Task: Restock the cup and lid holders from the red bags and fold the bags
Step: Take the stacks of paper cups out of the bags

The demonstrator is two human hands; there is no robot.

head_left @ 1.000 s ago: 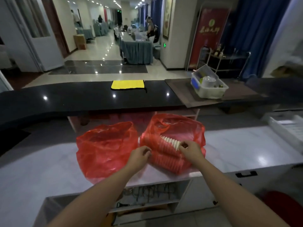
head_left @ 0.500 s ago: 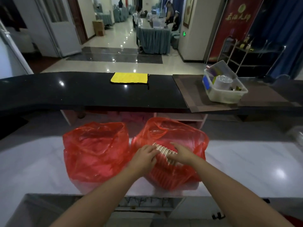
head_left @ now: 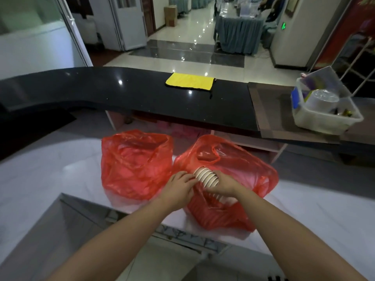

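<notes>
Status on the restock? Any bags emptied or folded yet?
Done: nothing; both bags unfolded. In hand: right hand grips a stack of cups poking out of the right red bag; left hand holds the bag's plastic. Left: left red bag untouched, holders unseen.

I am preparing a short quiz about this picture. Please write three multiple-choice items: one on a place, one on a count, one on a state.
1. Where does the yellow cloth lie? A on the black counter; B on the floor; C in the clear plastic bin
2. How many red plastic bags stand on the white worktop? A one; B two; C four
3. What does the right hand do? A hangs idle; B grips the white cup stack; C folds a bag

A: the yellow cloth lies flat on the black counter.
B: left bag, right bag.
B: the right hand curls round the white cup stack.
</notes>
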